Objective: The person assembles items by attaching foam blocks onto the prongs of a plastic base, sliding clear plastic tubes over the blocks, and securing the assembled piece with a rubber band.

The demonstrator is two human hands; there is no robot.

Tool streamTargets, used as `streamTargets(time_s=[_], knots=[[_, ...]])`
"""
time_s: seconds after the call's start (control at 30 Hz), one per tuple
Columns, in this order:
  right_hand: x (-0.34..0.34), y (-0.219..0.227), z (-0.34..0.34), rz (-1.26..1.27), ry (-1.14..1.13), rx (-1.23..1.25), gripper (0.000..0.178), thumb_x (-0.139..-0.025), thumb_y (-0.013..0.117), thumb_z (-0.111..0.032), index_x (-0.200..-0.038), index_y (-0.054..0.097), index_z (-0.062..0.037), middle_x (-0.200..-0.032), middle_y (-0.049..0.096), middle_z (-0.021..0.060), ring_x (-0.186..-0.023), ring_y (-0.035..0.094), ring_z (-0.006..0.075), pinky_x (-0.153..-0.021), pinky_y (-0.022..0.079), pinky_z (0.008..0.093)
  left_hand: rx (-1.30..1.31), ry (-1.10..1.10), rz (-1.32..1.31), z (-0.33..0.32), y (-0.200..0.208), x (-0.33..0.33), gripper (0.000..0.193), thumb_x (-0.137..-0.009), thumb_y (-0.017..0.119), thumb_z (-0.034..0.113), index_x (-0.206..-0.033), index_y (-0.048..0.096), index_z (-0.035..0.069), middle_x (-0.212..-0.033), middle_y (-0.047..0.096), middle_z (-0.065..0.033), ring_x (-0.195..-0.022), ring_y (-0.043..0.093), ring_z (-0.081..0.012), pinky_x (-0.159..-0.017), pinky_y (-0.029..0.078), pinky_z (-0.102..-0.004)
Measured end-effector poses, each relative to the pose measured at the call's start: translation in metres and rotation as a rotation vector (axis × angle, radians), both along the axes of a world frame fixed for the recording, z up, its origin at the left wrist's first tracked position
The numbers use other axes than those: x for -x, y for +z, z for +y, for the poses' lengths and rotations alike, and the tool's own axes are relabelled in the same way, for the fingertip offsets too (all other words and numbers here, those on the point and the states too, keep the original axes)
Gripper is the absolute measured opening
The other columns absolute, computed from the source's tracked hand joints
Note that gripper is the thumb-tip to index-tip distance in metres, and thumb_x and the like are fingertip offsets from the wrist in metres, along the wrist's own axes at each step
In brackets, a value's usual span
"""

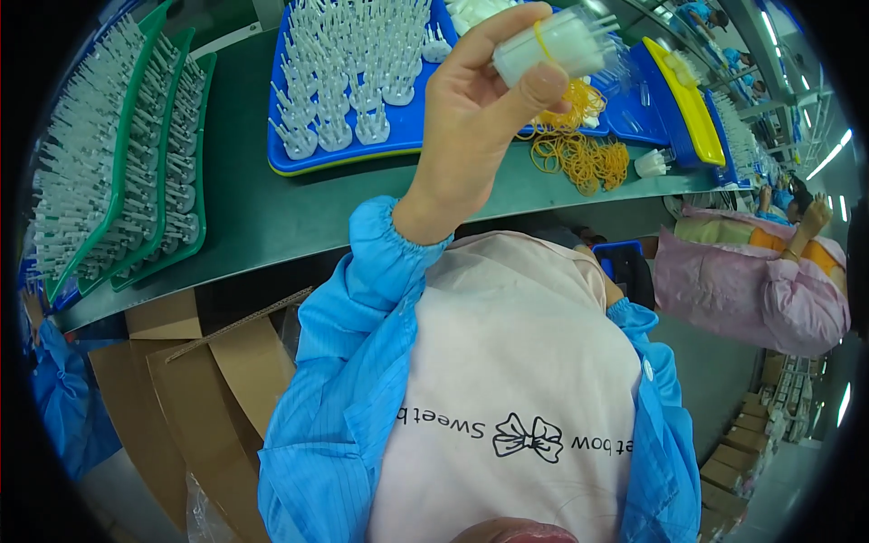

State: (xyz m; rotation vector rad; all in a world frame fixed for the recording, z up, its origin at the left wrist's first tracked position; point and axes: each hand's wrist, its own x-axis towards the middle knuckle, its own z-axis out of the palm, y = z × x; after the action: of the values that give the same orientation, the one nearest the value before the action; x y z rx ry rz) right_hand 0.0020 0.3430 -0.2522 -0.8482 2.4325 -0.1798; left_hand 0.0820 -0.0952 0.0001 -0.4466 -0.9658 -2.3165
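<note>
My left hand (484, 104) is raised over the table's near edge. Its fingers and thumb close round a bundle of translucent white plastic pieces (543, 52) with thin stems sticking out to the right. A yellow rubber band (543, 41) circles the bundle. Under and beyond it lies a heap of yellow rubber bands (584, 158), partly on the blue tray and partly on the table. Of my right arm only the blue cuff and a bit of forearm (613, 291) show beside the apron; the right hand itself is hidden.
A blue tray (362, 149) holds rows of white pronged pieces. Green trays (136, 127) of similar pieces stand tilted at the left. A small white bundle (652, 163) lies near a yellow tray (692, 109). Cardboard boxes (195, 389) sit below left. A co-worker in pink (733, 281) is at right.
</note>
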Motion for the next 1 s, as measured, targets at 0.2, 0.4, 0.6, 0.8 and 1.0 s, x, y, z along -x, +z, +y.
streamTargets(time_s=[0.2, 0.4, 0.6, 0.8, 1.0], knots=[[0.024, 0.015, -0.008, 0.015, 0.096, 0.013, 0.026, -0.09, 0.05, -0.023, -0.098, 0.058, -0.0002, -0.096, 0.06, 0.0229, -0.096, 0.055, 0.0383, -0.08, 0.042, 0.0435, -0.161, -0.096, -0.025, 0.005, 0.007, -0.005, 0.053, -0.086, 0.068, 0.018, -0.132, 0.045, 0.003, -0.113, 0.061, -0.0072, -0.092, 0.061, -0.0122, -0.076, 0.053, -0.024], [0.036, 0.025, -0.019, 0.015, 0.175, 0.023, 0.026, -0.089, 0.051, -0.023, -0.101, 0.058, -0.0002, -0.098, 0.06, 0.0227, -0.098, 0.055, 0.0374, -0.081, 0.042, 0.0424, -0.183, -0.027, 0.024, -0.003, 0.015, -0.021, 0.053, -0.086, 0.068, 0.017, -0.132, 0.046, 0.003, -0.115, 0.06, -0.0075, -0.098, 0.06, -0.013, -0.076, 0.053, -0.0238], [0.057, 0.048, -0.027, -0.003, 0.249, -0.007, 0.027, -0.089, 0.051, -0.022, -0.103, 0.058, -0.0002, -0.1, 0.06, 0.0224, -0.099, 0.054, 0.0365, -0.083, 0.042, 0.0414, -0.126, 0.057, 0.023, -0.011, 0.009, -0.018, 0.051, -0.086, 0.068, 0.021, -0.131, 0.047, 0.007, -0.114, 0.061, -0.0073, -0.096, 0.061, -0.015, -0.077, 0.054, -0.027], [0.058, 0.046, -0.036, -0.058, 0.308, -0.007, 0.027, -0.089, 0.052, -0.021, -0.106, 0.057, -0.0003, -0.102, 0.06, 0.0221, -0.101, 0.054, 0.0355, -0.085, 0.042, 0.0404, -0.096, 0.08, 0.048, -0.009, -0.004, -0.011, 0.05, -0.084, 0.07, 0.023, -0.127, 0.052, 0.007, -0.108, 0.061, -0.0076, -0.092, 0.062, -0.0157, -0.075, 0.056, -0.0286], [0.067, 0.053, -0.039, -0.094, 0.355, 0.009, 0.029, -0.089, 0.053, -0.021, -0.109, 0.057, -0.0003, -0.104, 0.06, 0.0218, -0.103, 0.054, 0.0346, -0.087, 0.042, 0.0394, -0.088, 0.064, 0.009, -0.006, -0.007, -0.003, 0.05, -0.086, 0.068, 0.026, -0.129, 0.05, 0.008, -0.111, 0.061, -0.0079, -0.093, 0.063, -0.0168, -0.075, 0.056, -0.0287]])
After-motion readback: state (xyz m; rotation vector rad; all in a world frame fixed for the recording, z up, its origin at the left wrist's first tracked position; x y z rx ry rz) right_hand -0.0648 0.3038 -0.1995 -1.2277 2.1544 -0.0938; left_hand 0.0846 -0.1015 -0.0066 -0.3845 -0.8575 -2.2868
